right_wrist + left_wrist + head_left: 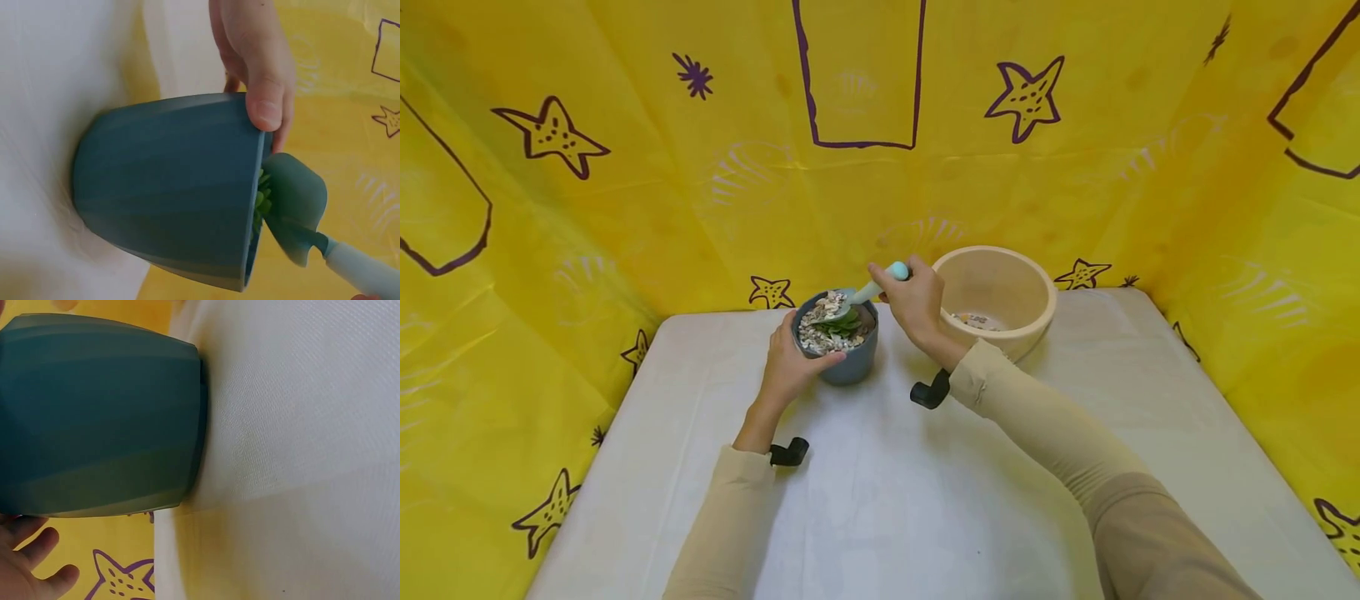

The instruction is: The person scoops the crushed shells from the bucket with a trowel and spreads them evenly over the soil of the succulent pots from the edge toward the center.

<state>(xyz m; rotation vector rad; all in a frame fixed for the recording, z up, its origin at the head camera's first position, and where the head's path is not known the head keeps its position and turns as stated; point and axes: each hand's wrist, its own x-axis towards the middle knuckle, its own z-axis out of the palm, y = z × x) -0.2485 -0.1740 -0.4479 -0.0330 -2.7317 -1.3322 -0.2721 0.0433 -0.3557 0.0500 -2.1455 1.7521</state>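
A blue-grey flowerpot (847,368) stands upright on the white-covered table, full of pale pebbles (812,337) around a small green plant (841,325). At its left side my left hand (788,364) grips the rim, the thumb on the near edge. My right hand (916,302) holds a small trowel (299,199) by its pale mint handle, above the pot's right side. The trowel's blade, with pebbles on it in the head view, tilts down over the pot beside the plant leaves (263,199). The left wrist view shows mostly the pot's wall (103,419).
Right of the pot, behind my right wrist, stands a round cream tub (1043,315) with some pebbles (981,321) on its floor. Yellow cloth (715,225) with purple drawings hangs behind and beside the table (880,500). Black wrist mounts (931,390) stick out below both wrists.
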